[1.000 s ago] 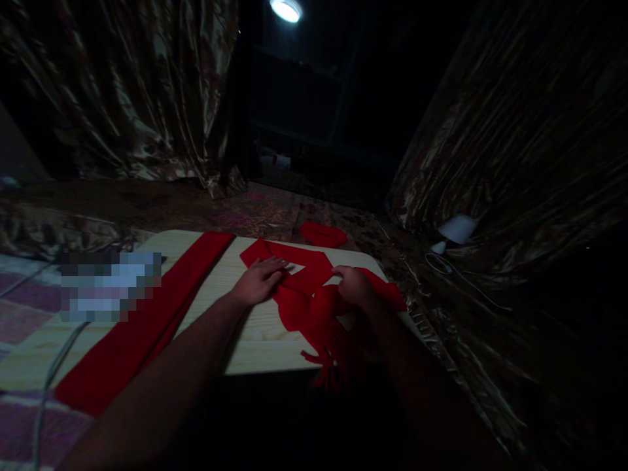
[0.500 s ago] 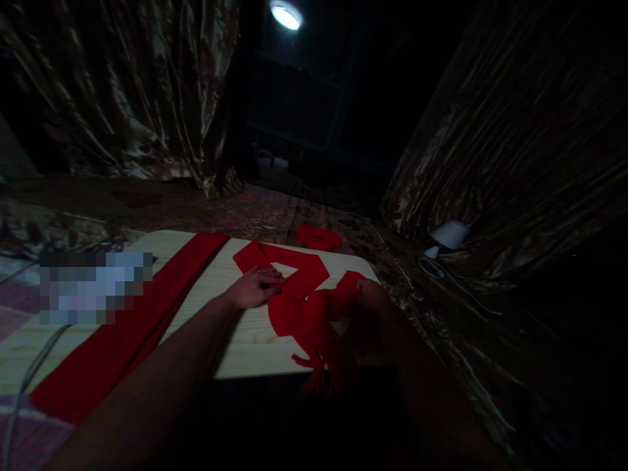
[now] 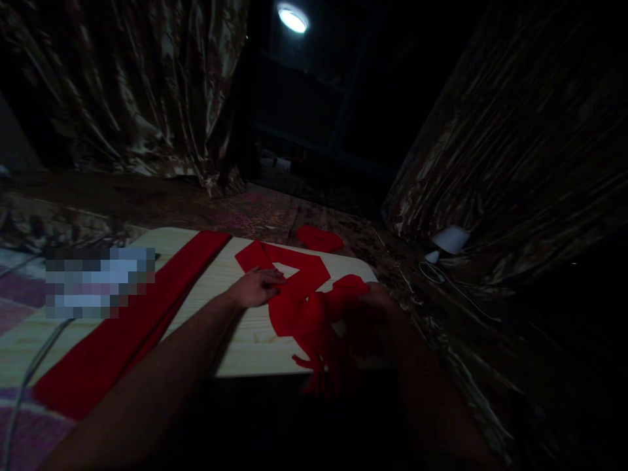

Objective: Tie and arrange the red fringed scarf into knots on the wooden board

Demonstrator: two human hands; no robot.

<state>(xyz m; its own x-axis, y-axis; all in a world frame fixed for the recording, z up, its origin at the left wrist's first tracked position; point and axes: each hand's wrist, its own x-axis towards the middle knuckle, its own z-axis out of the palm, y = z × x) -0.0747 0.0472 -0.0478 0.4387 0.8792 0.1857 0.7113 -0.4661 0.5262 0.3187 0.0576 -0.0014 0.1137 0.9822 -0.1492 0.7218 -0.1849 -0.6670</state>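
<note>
A red fringed scarf lies in bends on the pale wooden table, its tassels drooping over the near edge. My left hand rests flat on the scarf's left bend, fingers stretched out. At the table's right side, my right hand is closed on the scarf's right part, which is lifted a little. Dim light and blur hide most of that hand's fingers. Farther left, a long red strip of folded cloth crosses the table from back to front.
A pixelated object with a grey cable is at the left. Beyond the table's far edge lies another red cloth piece. A white lamp stands at the right, near patterned curtains.
My right hand has shifted slightly right and down, and the scarf end by it has turned over a little. My left hand stays in place. The view has tilted slightly.
</note>
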